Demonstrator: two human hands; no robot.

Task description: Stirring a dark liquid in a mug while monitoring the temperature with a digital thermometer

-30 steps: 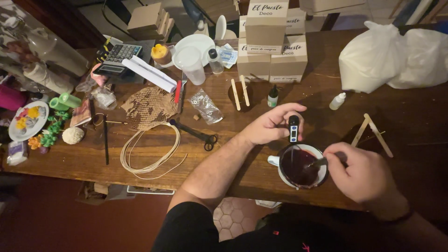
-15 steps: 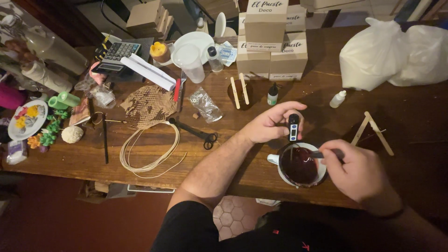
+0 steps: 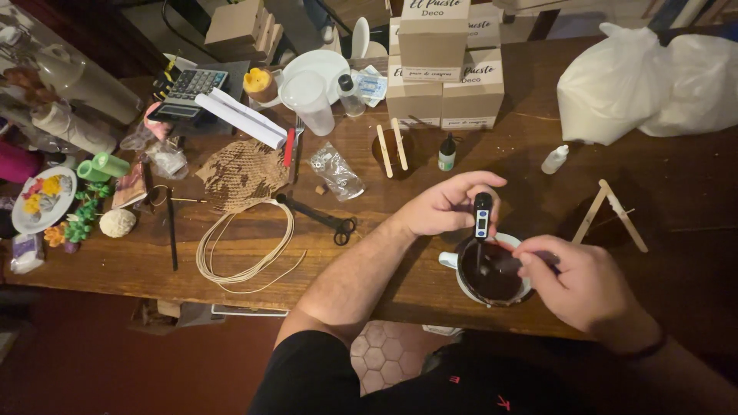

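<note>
A white mug [image 3: 450, 261] full of dark brown liquid stands near the table's front edge. My left hand [image 3: 446, 204] holds a small black digital thermometer [image 3: 482, 216] upright, its probe dipped into the liquid. My right hand [image 3: 580, 280] is at the mug's right side and pinches a thin stirring stick [image 3: 501, 246] that reaches into the mug. Both forearms come in from the bottom of the head view.
Stacked cardboard boxes [image 3: 444, 69], two white plastic bags [image 3: 642, 81], small dropper bottles [image 3: 447, 153], wooden sticks [image 3: 390, 147], black scissors [image 3: 323, 217], a coil of cord [image 3: 244, 244], a calculator [image 3: 189, 86], a clear cup [image 3: 309, 104] and a decorated plate [image 3: 42, 198] crowd the wooden table [image 3: 676, 230].
My right hand has shifted slightly with the stick in the mug. The left hand keeps the thermometer in the liquid.
</note>
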